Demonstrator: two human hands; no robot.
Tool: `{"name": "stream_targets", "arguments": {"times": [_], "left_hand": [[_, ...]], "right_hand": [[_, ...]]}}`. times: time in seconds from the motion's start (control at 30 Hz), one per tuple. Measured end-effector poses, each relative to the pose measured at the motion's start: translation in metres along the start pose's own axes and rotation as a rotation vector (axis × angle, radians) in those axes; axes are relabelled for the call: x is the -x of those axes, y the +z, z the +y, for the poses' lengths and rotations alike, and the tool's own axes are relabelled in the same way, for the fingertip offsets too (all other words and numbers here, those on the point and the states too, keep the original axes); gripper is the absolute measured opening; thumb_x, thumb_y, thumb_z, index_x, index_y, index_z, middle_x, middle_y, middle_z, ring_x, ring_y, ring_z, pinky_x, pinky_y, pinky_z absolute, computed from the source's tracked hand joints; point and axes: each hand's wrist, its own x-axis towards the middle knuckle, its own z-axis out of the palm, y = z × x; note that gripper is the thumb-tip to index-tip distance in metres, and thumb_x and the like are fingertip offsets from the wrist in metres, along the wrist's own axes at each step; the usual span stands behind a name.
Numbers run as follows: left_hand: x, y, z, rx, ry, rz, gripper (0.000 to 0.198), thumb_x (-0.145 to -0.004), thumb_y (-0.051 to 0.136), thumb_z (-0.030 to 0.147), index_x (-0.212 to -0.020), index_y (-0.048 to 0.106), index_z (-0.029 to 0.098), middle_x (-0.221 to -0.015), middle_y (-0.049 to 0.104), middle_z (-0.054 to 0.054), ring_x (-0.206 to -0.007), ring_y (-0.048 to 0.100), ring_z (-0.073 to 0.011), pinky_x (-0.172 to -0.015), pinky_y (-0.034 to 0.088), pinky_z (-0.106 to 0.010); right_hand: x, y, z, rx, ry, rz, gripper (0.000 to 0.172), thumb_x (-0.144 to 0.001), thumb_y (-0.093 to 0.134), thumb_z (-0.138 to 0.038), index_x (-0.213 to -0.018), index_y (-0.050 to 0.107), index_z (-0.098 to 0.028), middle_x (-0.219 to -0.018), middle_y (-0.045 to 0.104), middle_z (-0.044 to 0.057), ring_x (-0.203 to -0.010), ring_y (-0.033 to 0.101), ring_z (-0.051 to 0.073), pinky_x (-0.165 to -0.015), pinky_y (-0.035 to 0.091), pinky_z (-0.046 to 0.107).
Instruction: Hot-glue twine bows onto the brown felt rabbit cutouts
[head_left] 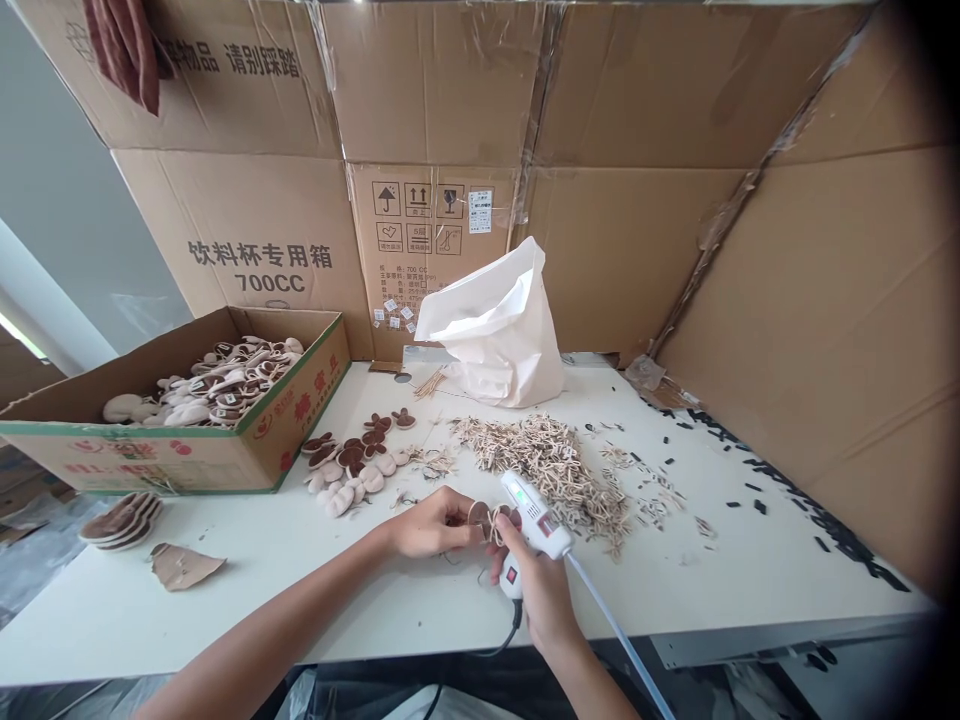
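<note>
My left hand is closed on a small brown fabric piece, its fingertips pinching the edge. A thin beige cord bow shows at this piece, where fingers of both hands meet. In my right hand is a white hot glue gun with a green light, a red switch and a pale glue stick running out of its back. Its nozzle is hard to make out. Just beyond the hands lies a heap of small beige cord pieces. Brown and cream bunny-shaped fabric pieces lie left of it.
A cardboard box full of similar fabric pieces stands at the left. Near it lie a stack of brown soles and a torn cardboard scrap. A white bag stands at the back; black bits line the right edge. Cardboard walls surround the table.
</note>
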Motion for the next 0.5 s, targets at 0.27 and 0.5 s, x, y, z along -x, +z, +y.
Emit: {"name": "stream_targets", "arguments": {"times": [0.27, 0.5], "left_hand": [[0.0000, -0.0074, -0.0068, -0.071, 0.020, 0.243, 0.032, -0.096, 0.061, 0.037, -0.077, 0.068, 0.013, -0.060, 0.054, 0.001, -0.056, 0.043, -0.0097, -0.057, 0.034, -0.023], [0.0017, -0.0027, -0.0017, -0.098, 0.020, 0.052, 0.029, -0.097, 0.063, 0.039, -0.093, 0.074, 0.012, -0.069, 0.059, -0.001, -0.059, 0.046, -0.0102, -0.057, 0.033, -0.024]], "right_hand": [[0.0008, 0.0013, -0.0020, -0.056, -0.019, 0.001, 0.039, -0.086, 0.080, -0.056, -0.094, 0.067, -0.020, -0.067, 0.070, 0.001, -0.046, 0.058, 0.013, -0.042, 0.044, 0.023], [-0.0007, 0.0013, -0.0028, -0.055, -0.031, 0.039, 0.038, -0.082, 0.085, -0.052, -0.095, 0.068, -0.020, -0.066, 0.070, 0.001, -0.046, 0.058, 0.014, -0.043, 0.045, 0.025]]}}
